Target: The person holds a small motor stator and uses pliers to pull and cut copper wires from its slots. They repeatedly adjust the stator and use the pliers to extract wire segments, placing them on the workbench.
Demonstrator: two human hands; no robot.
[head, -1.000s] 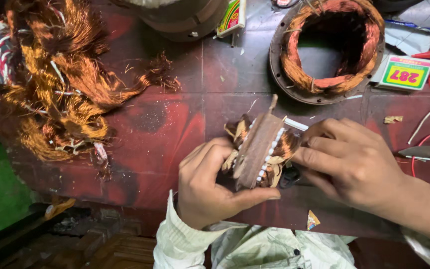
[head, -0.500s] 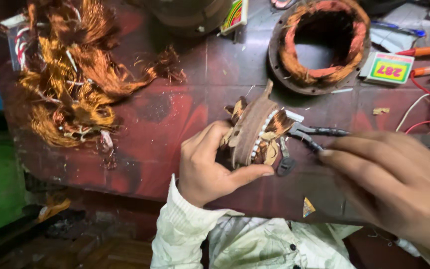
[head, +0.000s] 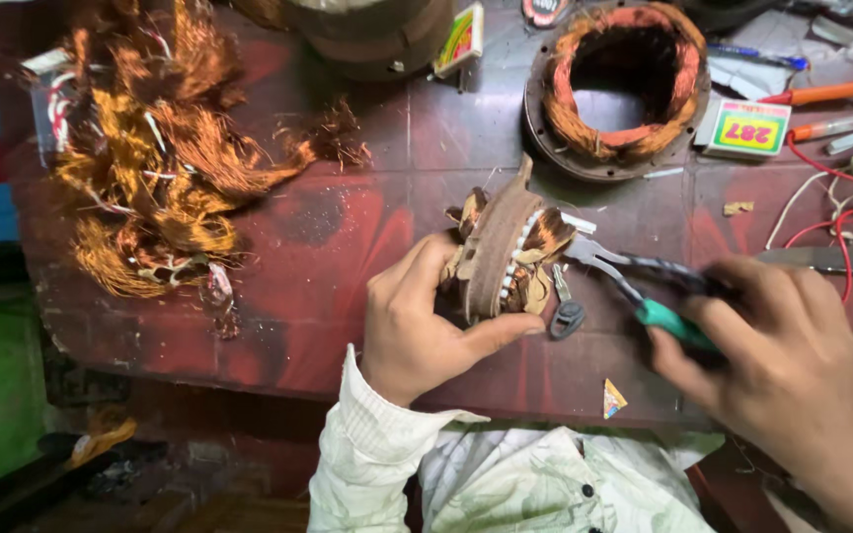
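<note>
The left hand [head: 425, 321] is curled around a small motor stator [head: 502, 252], a rusty ring of stacked metal stood on edge on the dark red, scuffed tabletop [head: 348, 227], thumb under its near rim and fingers behind it. Frayed copper windings and pale slips of insulation bulge from the ring's faces. The right hand [head: 787, 360] is closed on the green-sleeved handles of a pair of pliers [head: 634, 281], whose grey steel nose reaches the stator's right face; whether the tips actually bite a wire is hard to tell through the blur. A small dark key [head: 567, 314] lies flat just beside the stator, under the pliers.

To the far left sprawls a tangled heap of stripped copper wire [head: 150, 168], glossy orange strands with white ties. Further back on the right sits a larger round stator [head: 619, 84], with a thick copper coil lining its hollow centre.
</note>
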